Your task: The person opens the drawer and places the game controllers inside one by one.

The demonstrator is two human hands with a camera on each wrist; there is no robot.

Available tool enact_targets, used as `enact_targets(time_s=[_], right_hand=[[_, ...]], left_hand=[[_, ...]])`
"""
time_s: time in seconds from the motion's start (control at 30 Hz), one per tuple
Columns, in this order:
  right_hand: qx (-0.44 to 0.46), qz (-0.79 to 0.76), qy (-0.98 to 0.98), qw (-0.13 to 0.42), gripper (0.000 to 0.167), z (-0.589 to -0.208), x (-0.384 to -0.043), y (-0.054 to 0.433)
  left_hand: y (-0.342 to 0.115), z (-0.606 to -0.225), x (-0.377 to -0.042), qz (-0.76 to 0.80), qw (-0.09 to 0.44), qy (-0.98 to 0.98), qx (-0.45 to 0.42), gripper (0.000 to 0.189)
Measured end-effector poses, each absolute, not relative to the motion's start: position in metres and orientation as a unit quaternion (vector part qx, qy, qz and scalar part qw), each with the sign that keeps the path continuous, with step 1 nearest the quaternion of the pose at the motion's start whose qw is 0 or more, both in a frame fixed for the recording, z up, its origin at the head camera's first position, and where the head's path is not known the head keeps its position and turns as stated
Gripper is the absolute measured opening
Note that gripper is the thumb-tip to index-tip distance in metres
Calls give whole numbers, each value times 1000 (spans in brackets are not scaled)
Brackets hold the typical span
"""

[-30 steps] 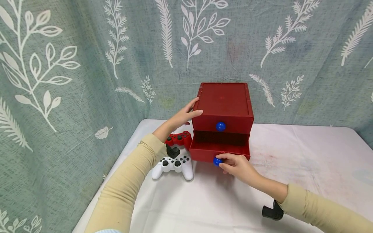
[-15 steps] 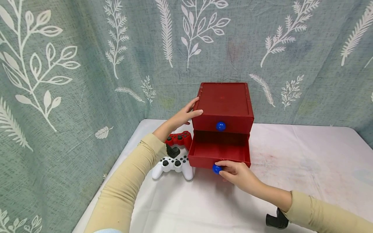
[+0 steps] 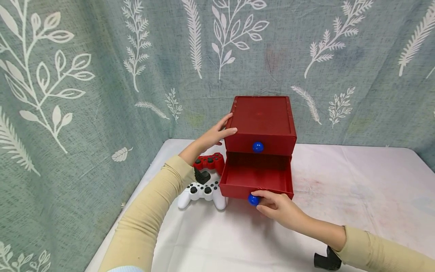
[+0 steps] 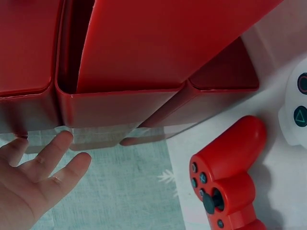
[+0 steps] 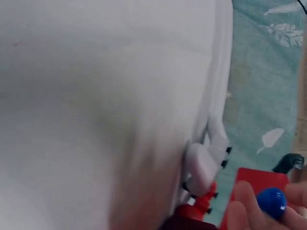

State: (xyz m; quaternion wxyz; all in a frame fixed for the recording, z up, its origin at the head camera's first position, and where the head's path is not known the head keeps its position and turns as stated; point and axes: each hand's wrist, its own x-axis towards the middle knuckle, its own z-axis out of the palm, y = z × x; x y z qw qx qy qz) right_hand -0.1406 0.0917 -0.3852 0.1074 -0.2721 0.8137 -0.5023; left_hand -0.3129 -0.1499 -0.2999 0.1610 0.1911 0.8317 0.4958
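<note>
A red two-drawer box point(image 3: 261, 115) stands on the table, its lower drawer point(image 3: 234, 190) pulled out and its upper drawer closed. Nothing shows inside the lower drawer. My right hand point(image 3: 282, 209) pinches that drawer's blue knob point(image 3: 253, 200), index fingertip on top and thumb low at its right; the right wrist view also has fingers on both sides of the knob point(image 5: 272, 203). Against the box's left side rests my left hand point(image 3: 212, 136), fingers extended, thumb reaching the top front edge. In the left wrist view, its spread fingertips point(image 4: 76, 165) lie beside the red wall.
Left of the box, a red game controller point(image 3: 212, 162) lies behind a white game controller point(image 3: 204, 192), partly hidden by the left sleeve. Another blue knob point(image 3: 258, 147) is on the upper drawer. A patterned green curtain point(image 3: 272, 56) hangs behind the white-covered table point(image 3: 357, 181).
The lower drawer has slid farther out toward me, my right hand moving back with its knob. My left hand has stayed at the side of the box.
</note>
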Motion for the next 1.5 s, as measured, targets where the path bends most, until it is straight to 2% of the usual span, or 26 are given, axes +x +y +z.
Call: enact_targets(time_s=[0.17, 0.43, 0.63, 0.8, 1.0, 1.2, 1.37, 1.5], right_hand=[[-291, -482, 814, 145, 31, -367, -136, 98], [-325, -474, 808, 126, 31, -332, -138, 109], [-338, -427, 839, 12, 29, -304, -155, 122], [-309, -387, 865, -72, 29, -280, -182, 136], [-280, -386, 874, -88, 34, -268, -227, 152], [-256, -389, 882, -70, 41, -273, -263, 165], [-223, -421, 879, -2, 49, -281, -279, 174], [-233, -466, 851, 58, 53, -288, -289, 178]], left_hand=[[-149, -300, -314, 496, 164, 830, 195, 68], [-149, -299, -312, 498, 163, 830, 191, 68], [-149, -299, -311, 502, 164, 827, 191, 69], [-148, -299, -312, 503, 165, 826, 192, 68], [-148, -299, -312, 505, 164, 826, 187, 68], [-148, -300, -312, 508, 166, 825, 184, 68], [-149, -300, -312, 507, 164, 826, 187, 69], [-150, -299, -312, 505, 164, 827, 186, 69]])
